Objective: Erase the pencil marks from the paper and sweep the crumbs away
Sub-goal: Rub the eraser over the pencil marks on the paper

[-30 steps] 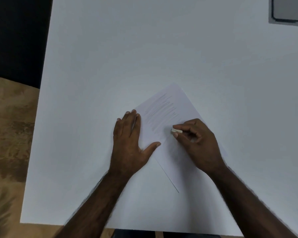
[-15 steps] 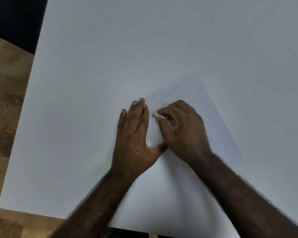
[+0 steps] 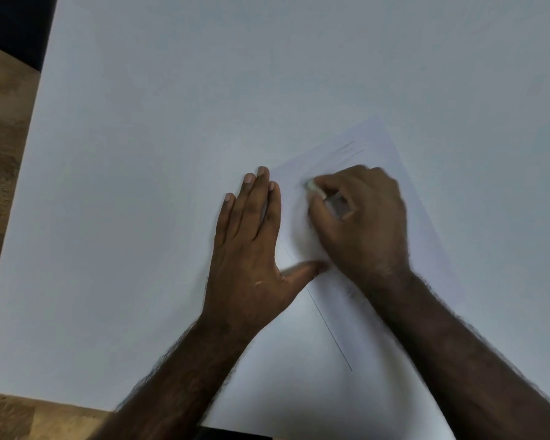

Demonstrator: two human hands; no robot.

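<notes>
A white sheet of paper (image 3: pixel 416 198) lies turned at an angle on the white table (image 3: pixel 172 154). Faint pencil marks (image 3: pixel 350 150) show near its far corner. My left hand (image 3: pixel 251 246) lies flat with fingers together, pinning the paper's left edge. My right hand (image 3: pixel 362 223) is curled around a small white eraser (image 3: pixel 313 187), whose tip touches the paper just right of my left fingertips. The right hand is blurred and hides the middle of the sheet. No crumbs can be made out.
The table's left edge (image 3: pixel 23 173) and near edge (image 3: pixel 45 396) border a wooden floor (image 3: pixel 4 122). A dark area (image 3: pixel 13 23) lies at the far left corner.
My right hand with the eraser went left across the pencil marks toward my left fingers and stays there rubbing. The view has shifted, so the table's far right corner object is out of sight.
</notes>
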